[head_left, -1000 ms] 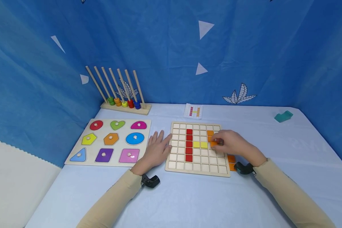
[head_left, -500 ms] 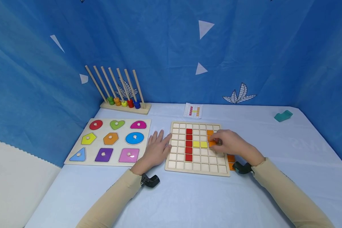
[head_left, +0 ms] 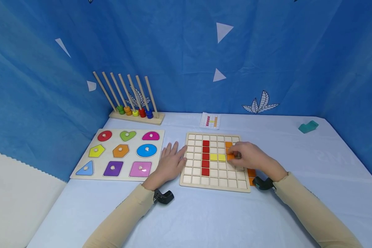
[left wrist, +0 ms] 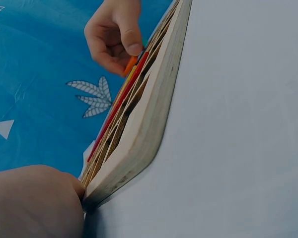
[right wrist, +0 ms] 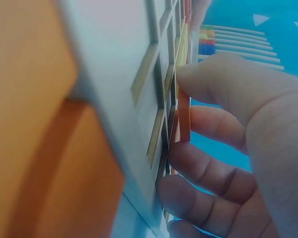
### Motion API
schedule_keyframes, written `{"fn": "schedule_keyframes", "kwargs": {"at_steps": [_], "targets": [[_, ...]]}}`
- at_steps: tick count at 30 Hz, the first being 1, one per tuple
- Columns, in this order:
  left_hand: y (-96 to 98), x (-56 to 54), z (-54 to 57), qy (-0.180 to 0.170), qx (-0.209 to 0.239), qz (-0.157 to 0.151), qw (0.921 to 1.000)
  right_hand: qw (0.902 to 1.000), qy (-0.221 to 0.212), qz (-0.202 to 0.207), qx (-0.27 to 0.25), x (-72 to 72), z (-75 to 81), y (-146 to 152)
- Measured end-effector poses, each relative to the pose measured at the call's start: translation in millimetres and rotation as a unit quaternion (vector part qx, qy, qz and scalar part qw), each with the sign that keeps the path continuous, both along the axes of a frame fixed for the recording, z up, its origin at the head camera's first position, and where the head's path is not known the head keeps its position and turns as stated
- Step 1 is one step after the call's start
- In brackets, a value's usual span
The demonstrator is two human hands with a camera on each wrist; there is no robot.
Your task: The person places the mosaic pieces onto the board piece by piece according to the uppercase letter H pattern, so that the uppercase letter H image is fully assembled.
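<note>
A wooden grid board (head_left: pixel 214 188) lies on the table with a column of red tiles (head_left: pixel 206 156), two yellow tiles (head_left: pixel 218 157) and orange tiles (head_left: pixel 228 145) in its cells. My right hand (head_left: pixel 249 155) pinches an orange tile (right wrist: pixel 185 116) between thumb and fingers, over the cell right of the yellow tiles; the right wrist view shows it standing slightly proud of the grid. My left hand (head_left: pixel 171 162) lies flat with fingers spread, fingertips at the board's left edge. Loose orange tiles (head_left: pixel 251 173) lie by the board's right edge, partly hidden by the right wrist.
Behind the board lies a pattern card (head_left: pixel 210 121). A knobbed shape puzzle (head_left: pixel 132 158) lies on the left, and a peg rack with coloured rings (head_left: pixel 136 119) stands behind it. A green piece (head_left: pixel 308 126) sits far right. A blue cloth (head_left: pixel 186 58) hangs behind.
The right hand has shifted slightly left, and the orange tile it pinches now sits closer to the yellow tiles. The left hand stays in place.
</note>
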State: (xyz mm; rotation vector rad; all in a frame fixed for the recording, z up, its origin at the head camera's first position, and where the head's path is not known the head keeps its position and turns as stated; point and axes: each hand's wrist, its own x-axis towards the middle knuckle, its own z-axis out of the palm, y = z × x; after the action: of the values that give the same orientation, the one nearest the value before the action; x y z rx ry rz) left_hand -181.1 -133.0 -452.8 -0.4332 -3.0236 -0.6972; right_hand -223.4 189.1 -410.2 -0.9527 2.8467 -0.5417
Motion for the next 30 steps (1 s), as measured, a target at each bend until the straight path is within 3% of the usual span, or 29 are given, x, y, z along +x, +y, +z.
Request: {"fn": "schedule_keyframes", "kwargs": {"at_steps": [30], "targets": [[-0.4,-0.1,-1.7,0.002,0.003,-0.001,1.0,0.9998,-0.011,-0.013,0.006,-0.5,-1.8,-0.8]]}}
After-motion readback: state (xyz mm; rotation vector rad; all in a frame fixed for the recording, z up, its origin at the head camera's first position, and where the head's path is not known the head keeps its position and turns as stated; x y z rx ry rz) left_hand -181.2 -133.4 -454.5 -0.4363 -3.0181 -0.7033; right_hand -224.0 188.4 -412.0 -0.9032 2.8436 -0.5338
